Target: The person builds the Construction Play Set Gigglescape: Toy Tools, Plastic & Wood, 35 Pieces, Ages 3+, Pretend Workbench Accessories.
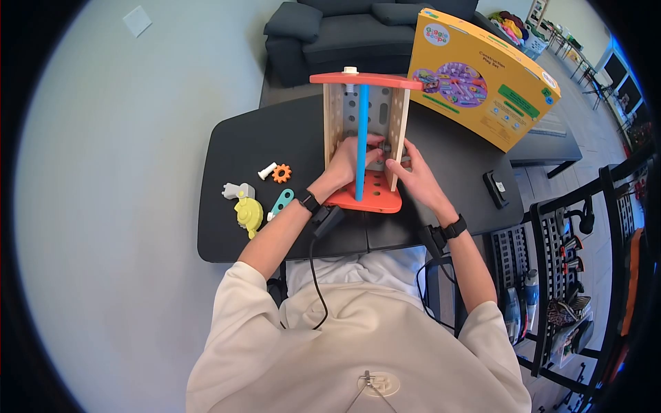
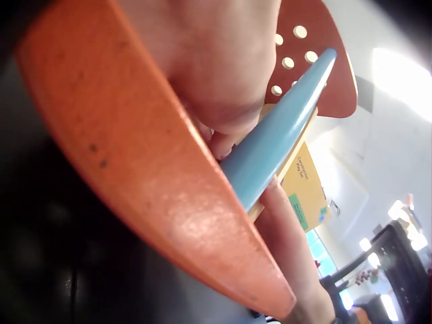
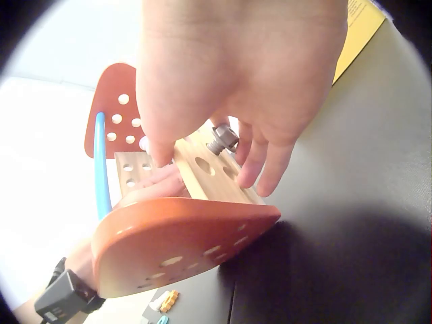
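Observation:
A toy toolbox frame with red end plates (image 1: 375, 200), a blue rod (image 1: 362, 138) and pale wooden side panels stands on the black table. My left hand (image 1: 342, 165) reaches inside it, behind the rod, fingers bent near the right side panel (image 3: 216, 177); I cannot tell what its fingertips hold. That panel is gripped by my right hand (image 1: 418, 180), thumb over its edge and fingers along its outer face. A grey bolt (image 3: 224, 138) sits at the panel, its threads toward the wood, close beside the right fingers.
Left on the table lie a white bolt (image 1: 267, 171), an orange gear (image 1: 281, 173), a teal strip (image 1: 281, 203) and a yellow-green toy piece (image 1: 248, 215) with a grey part. A yellow box (image 1: 482, 82) stands behind right. A black device (image 1: 495, 190) lies near the right edge.

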The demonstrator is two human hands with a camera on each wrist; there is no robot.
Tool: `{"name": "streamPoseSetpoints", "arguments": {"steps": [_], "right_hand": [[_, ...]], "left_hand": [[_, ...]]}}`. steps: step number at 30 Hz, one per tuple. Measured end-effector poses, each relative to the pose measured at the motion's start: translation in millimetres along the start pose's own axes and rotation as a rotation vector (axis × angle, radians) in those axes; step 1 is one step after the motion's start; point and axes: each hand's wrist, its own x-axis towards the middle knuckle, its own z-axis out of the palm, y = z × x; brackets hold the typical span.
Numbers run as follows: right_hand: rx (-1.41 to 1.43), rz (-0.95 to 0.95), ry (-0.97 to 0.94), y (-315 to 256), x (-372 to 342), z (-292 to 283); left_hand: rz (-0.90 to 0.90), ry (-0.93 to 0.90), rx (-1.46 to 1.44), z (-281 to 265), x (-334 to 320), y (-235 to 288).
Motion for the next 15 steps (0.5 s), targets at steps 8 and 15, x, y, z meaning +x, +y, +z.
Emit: {"name": "streamPoseSetpoints", "arguments": {"steps": [8, 15], "right_hand": [[0.178, -0.035, 0.062, 9, -10, 5], [0.400, 0.020, 0.010, 12, -11, -13]], "left_hand": [[0.088, 0.036, 0.121, 0, 4, -3], [0.066, -0.024, 0.108, -3, 6, 2]]}}
